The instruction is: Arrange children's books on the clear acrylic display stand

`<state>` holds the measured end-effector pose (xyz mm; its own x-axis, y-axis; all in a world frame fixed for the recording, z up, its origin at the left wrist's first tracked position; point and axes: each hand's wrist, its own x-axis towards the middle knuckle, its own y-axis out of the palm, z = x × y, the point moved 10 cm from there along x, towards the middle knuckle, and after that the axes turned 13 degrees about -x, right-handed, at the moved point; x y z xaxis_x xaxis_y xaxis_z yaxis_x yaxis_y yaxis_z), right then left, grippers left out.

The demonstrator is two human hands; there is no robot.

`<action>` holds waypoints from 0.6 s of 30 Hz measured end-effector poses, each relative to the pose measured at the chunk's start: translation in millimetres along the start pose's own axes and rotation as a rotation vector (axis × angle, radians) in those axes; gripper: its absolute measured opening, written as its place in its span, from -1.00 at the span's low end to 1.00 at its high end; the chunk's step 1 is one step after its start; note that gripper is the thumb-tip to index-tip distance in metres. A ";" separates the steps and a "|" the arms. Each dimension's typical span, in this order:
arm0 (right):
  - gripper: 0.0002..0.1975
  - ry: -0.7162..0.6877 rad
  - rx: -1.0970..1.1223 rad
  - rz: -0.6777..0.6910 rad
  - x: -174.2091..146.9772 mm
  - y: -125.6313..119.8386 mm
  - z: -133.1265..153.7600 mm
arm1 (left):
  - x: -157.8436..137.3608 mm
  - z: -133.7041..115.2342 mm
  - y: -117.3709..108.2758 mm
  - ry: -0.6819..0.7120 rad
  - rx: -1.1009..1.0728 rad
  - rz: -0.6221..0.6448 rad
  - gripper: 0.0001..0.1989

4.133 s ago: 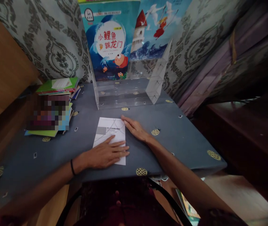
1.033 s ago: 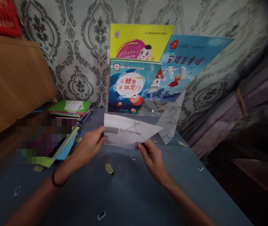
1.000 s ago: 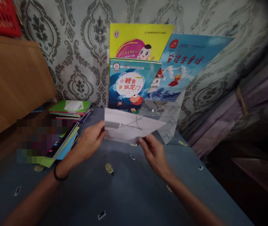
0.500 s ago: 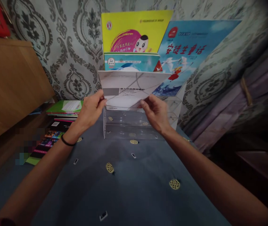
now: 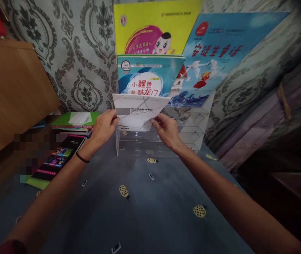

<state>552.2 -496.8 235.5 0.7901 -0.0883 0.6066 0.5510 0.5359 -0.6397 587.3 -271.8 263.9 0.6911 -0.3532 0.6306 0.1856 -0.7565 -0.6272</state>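
A white booklet [image 5: 139, 111] with grey lines and small dark print stands in a clear tiered rack [image 5: 163, 141]. My left hand [image 5: 104, 128] pinches its left edge between thumb and fingers. On the opposite edge, my right hand [image 5: 167, 130] grips it with the thumb in front. Behind the booklet rises a teal book [image 5: 171, 68], and farther back a yellow book [image 5: 145, 19]. To their right leans a blue storybook [image 5: 219, 67] with red characters. The lower tiers of the rack show in front of the booklet.
Several books lie stacked on the left under a green one [image 5: 59, 120], and a black book [image 5: 60, 153] lies nearer. A wooden cabinet [image 5: 12, 81] borders the left side. The blue cloth [image 5: 150, 211] has pineapple prints. A curtain [image 5: 258, 123] hangs at the right.
The white booklet has gone down and back into the rack, and both hands moved with it. More of the teal book's cover now shows above it. The view has shifted slightly.
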 end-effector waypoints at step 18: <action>-0.77 0.137 -0.140 -0.167 -8.7 -6.2 -4.9 | -6.9 10.5 2.4 -0.130 -0.081 -0.083 -0.88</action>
<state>543.2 -503.5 231.8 0.7089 -0.2841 0.6455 0.7011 0.3840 -0.6009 590.3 -265.3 253.2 0.7614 -0.2176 0.6107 0.1924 -0.8237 -0.5334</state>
